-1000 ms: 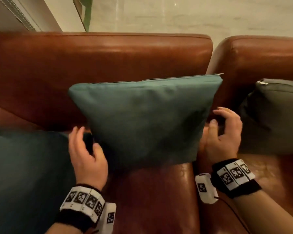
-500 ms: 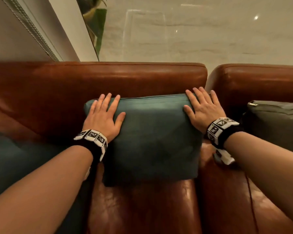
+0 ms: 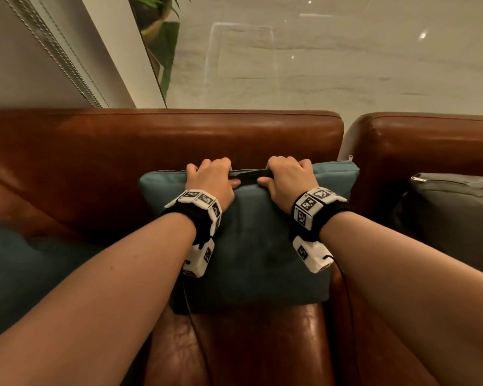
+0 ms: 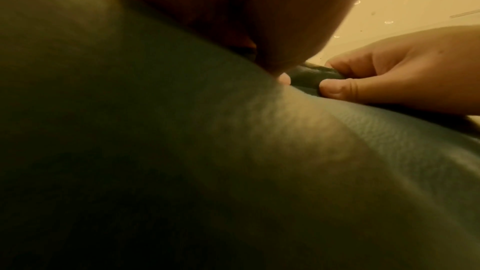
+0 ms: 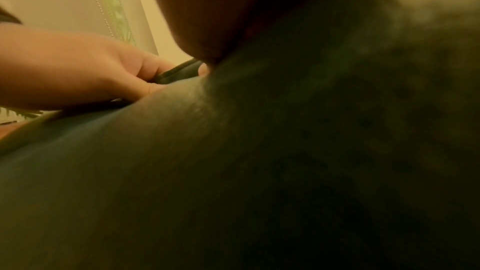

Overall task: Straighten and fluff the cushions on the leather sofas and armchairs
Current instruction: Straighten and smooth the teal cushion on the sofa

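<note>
Both grips clamped on teal cushion [image 3: 251, 246] top seam: left hand [image 3: 211, 181], right hand [image 3: 286, 179] | risk: we yank unevenly, cushion skews vs sofa back [image 3: 162, 140]

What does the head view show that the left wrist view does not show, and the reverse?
Only the head view shows the brown leather sofa, the grey cushion on the neighbouring seat, the plant and both wrist bands. Only the left wrist view shows, up close, the right thumb tip pressed into the fabric fold. Both show the teal cushion, with the left hand and the right hand gripping its top edge.
</note>
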`<action>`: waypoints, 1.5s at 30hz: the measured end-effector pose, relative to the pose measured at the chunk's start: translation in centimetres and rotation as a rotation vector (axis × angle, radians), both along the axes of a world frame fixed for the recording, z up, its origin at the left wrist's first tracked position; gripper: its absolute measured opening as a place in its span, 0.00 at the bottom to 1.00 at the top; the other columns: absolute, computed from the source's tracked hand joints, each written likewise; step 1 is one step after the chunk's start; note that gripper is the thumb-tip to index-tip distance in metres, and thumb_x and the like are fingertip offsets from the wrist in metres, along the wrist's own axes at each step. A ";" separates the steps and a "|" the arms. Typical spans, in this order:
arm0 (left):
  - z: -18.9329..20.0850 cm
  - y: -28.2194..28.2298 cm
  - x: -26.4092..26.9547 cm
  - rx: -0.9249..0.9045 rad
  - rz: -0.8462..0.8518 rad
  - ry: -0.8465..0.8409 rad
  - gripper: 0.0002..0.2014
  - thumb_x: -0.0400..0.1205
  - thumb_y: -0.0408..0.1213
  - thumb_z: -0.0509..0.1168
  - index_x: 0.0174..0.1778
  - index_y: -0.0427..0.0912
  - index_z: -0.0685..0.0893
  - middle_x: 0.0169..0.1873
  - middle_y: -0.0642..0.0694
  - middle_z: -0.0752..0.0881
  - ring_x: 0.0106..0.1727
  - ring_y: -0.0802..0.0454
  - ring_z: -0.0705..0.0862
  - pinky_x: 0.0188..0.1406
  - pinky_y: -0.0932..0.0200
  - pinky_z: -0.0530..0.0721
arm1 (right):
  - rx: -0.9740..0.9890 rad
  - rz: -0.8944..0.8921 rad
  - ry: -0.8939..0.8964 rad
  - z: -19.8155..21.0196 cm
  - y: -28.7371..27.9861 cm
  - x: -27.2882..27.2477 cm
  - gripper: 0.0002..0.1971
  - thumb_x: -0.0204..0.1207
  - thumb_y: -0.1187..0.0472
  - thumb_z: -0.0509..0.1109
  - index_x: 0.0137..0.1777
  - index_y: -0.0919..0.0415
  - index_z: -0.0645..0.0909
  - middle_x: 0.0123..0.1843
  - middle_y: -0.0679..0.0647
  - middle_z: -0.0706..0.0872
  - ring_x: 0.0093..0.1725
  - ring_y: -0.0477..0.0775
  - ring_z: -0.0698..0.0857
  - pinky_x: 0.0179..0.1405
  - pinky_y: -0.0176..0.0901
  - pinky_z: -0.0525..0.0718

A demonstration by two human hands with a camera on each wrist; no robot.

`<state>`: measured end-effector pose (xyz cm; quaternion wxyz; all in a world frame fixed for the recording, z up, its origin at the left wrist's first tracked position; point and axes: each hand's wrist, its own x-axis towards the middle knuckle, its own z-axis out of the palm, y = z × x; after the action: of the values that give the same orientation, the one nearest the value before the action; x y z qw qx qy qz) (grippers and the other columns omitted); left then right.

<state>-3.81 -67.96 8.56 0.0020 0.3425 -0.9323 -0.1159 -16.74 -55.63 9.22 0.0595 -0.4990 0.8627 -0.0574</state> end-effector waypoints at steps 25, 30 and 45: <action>-1.0 -8.3 10.3 0.045 0.017 0.083 0.20 0.84 0.58 0.54 0.40 0.44 0.74 0.38 0.45 0.79 0.48 0.39 0.81 0.43 0.50 0.74 | -0.164 -0.056 0.090 -0.3 6.6 -7.4 0.24 0.81 0.35 0.54 0.43 0.55 0.78 0.43 0.56 0.86 0.44 0.62 0.84 0.41 0.49 0.77; -2.9 -4.2 14.3 0.519 0.565 0.526 0.23 0.89 0.48 0.48 0.72 0.39 0.76 0.71 0.40 0.79 0.74 0.43 0.75 0.68 0.59 0.67 | -0.764 -0.881 -0.867 -2.3 10.3 -7.7 0.25 0.83 0.44 0.57 0.73 0.59 0.74 0.70 0.59 0.81 0.58 0.54 0.83 0.53 0.44 0.78; -6.1 -2.2 12.2 0.643 0.908 0.985 0.13 0.84 0.42 0.64 0.62 0.42 0.83 0.49 0.47 0.83 0.48 0.54 0.79 0.42 0.70 0.78 | -0.833 -1.110 -0.619 -3.7 10.7 -5.0 0.14 0.77 0.42 0.70 0.44 0.49 0.90 0.47 0.54 0.91 0.52 0.57 0.89 0.60 0.50 0.85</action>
<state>8.42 -70.18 2.50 0.3673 0.5861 -0.5104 -0.5109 -21.71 -44.95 5.53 0.0681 0.0659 0.8380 -0.5374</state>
